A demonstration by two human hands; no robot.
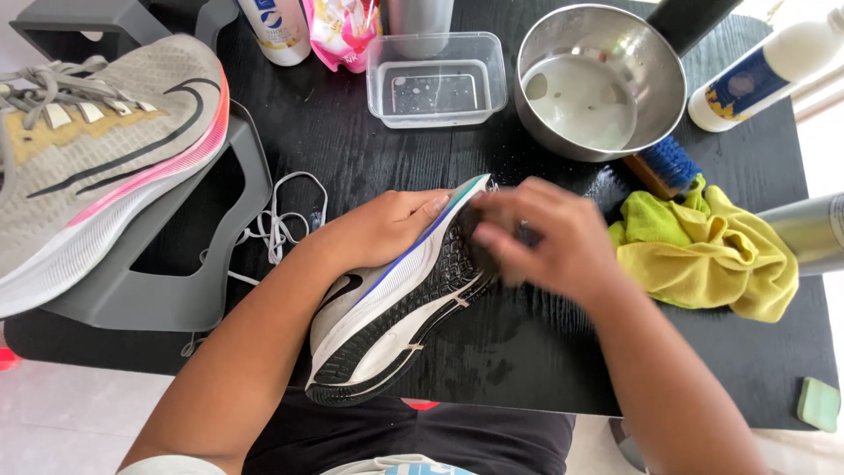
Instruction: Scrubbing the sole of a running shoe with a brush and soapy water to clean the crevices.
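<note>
White mesh running shoe w/ black treaded sole (387, 308) lies on its side at table centre, sole turned toward 3 o'clock, toe at 12, heel hanging over the near edge of the black wood-grain table (527, 352); that tilt puts the tread face-up for the working hand. Left hand (378, 230) presses flat on the upper from 9 o'clock, grip wrapped over the toe edge, pinning shoe so it can't slide. Right hand (545, 237) is blurred at the forefoot tread, fingers curled round something dark; can't tell what it is, nor how tight the grip.

Round steel pan of water (602, 84) & clear plastic tub (437, 84) sit at 12–1 o'clock, within reach. Crumpled yellow cloth (703, 251) at 3, blue-bristled wooden brush (661, 167) just above it. Second grey-pink shoe (97, 149) rests on a grey stand (176, 281) at 10; loose white laces (286, 215) beside it.
</note>
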